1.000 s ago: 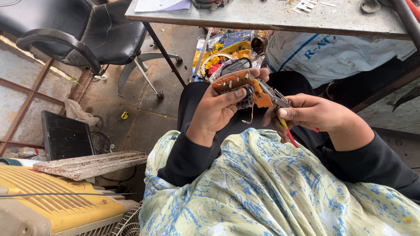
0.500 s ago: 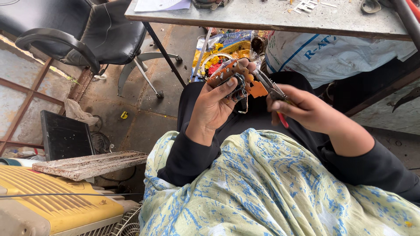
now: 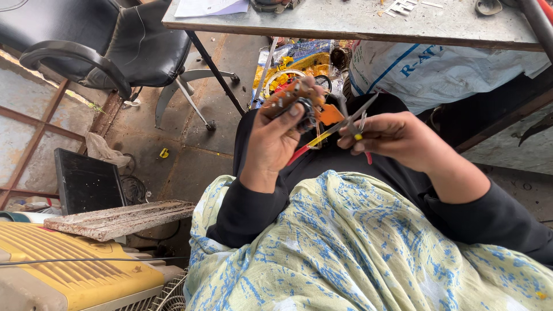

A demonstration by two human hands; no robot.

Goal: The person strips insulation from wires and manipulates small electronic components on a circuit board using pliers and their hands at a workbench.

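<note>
My left hand grips a small brown circuit board with dark round parts and an orange piece on it, held up above my lap. My right hand holds thin metal tweezers, their tips near the board's right side. Red and yellow wires hang from the board between both hands. I sit with a pale green and blue patterned cloth over my lap and black sleeves on both arms.
A grey table with papers and small parts stands ahead. A black office chair is at the upper left. A white sack and colourful clutter lie under the table. A yellow machine, a plank and a dark monitor sit at the lower left.
My right hand has pulled back to the right, and the tweezers now point away from the board. The left hand has tilted the board slightly and kept its grip.
</note>
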